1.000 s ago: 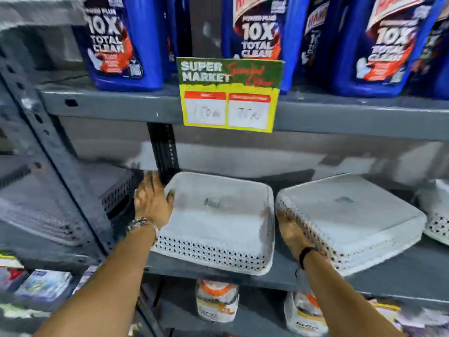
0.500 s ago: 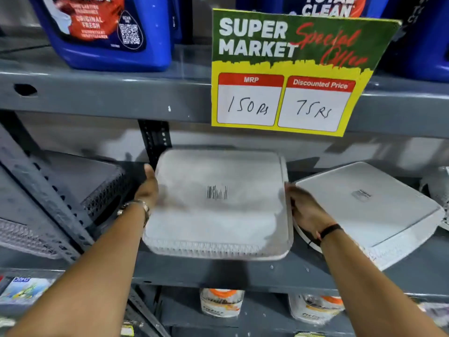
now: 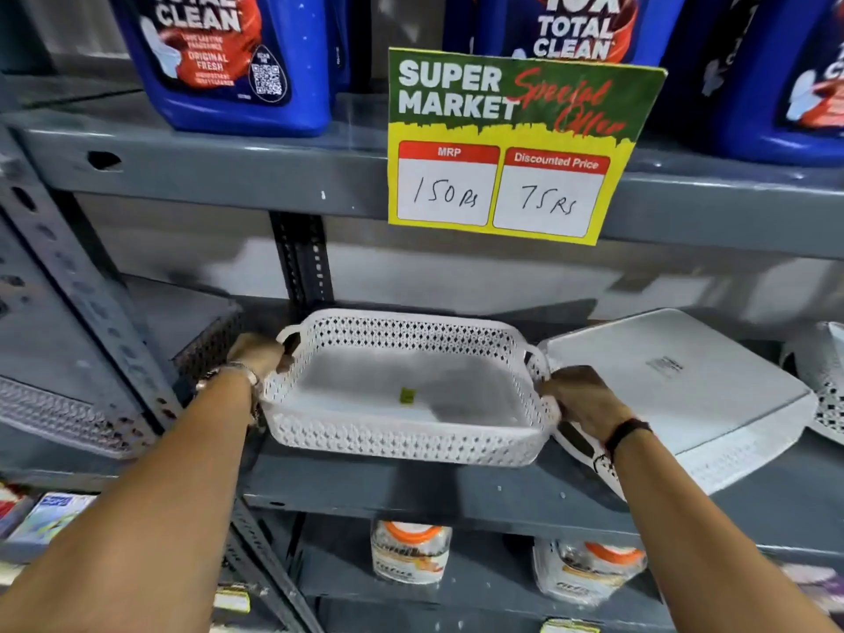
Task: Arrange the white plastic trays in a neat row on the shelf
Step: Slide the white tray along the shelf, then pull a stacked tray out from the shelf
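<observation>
Nearest to us, on the lowest level in view, stand two jars with orange lids (image 3: 411, 552), with small packets (image 3: 48, 513) off to the left. Above them our two forearms reach up to the grey shelf (image 3: 411, 491). Our left hand (image 3: 255, 358), a bracelet at the wrist, is closed around the left handle of the white tray (image 3: 406, 395), fingers curled over the rim. Our right hand (image 3: 582, 399), a dark band at the wrist, grips the tray's right end, fingers wrapped over the edge near the handle. The tray sits open side up, perforated walls all round, a small green sticker on its floor; whether its base touches the shelf we cannot tell. Just beside it on the right lies an upside-down white tray (image 3: 676, 386), turned at an angle to the shelf edge and touching our right hand. Another perforated white tray (image 3: 822, 381) shows at the far right. Left of the upright, grey trays (image 3: 68, 404) lie overturned. Higher up, a price sign (image 3: 511, 148) hangs from the upper shelf, reading 150 Rs and 75 Rs, and blue cleaner bottles (image 3: 228, 61) stand behind it.
</observation>
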Available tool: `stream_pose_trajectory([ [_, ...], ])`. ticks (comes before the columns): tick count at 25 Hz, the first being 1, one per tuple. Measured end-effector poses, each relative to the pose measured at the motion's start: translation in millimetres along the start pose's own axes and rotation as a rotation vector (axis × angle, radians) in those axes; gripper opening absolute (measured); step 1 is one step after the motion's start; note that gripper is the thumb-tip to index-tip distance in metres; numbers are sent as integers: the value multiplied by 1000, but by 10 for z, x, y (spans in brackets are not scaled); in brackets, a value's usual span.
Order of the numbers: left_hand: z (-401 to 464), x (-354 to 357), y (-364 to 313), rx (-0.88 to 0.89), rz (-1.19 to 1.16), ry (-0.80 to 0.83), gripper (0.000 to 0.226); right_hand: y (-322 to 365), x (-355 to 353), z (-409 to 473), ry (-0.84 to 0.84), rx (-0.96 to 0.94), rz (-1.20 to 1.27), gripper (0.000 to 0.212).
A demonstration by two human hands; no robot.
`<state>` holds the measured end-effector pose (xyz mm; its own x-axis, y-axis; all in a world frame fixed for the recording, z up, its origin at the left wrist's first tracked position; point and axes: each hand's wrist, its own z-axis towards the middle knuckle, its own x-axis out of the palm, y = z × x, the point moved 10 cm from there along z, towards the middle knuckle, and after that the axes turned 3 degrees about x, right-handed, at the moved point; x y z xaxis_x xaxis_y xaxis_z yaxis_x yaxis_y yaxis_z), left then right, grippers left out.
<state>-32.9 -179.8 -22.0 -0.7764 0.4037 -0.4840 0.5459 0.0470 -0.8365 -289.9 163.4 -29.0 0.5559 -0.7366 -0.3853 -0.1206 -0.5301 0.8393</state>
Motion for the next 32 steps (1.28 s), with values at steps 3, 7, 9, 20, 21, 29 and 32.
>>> stream_pose_trajectory([
  [3,-66,-12,94,35,298,-45,27,-95,29,26,-31,30,-189,30],
  [7,-104,17,152,28,468,-61,29,-170,132,25,27,19,-348,14],
  [9,-129,41,156,21,504,-64,29,-182,136,63,37,28,-345,11],
  [20,-488,636,-740,279,495,-230,50,319,-468,170,-106,-152,-610,35],
  [21,-596,872,-997,388,461,-210,47,452,-745,192,-217,-224,-609,38],
  [29,-1660,3080,-1520,292,228,441,26,-110,-2703,979,-398,-185,-719,38],
  [32,-1765,3415,-1269,173,296,445,42,-398,-2885,1238,-278,-106,-655,41],
])
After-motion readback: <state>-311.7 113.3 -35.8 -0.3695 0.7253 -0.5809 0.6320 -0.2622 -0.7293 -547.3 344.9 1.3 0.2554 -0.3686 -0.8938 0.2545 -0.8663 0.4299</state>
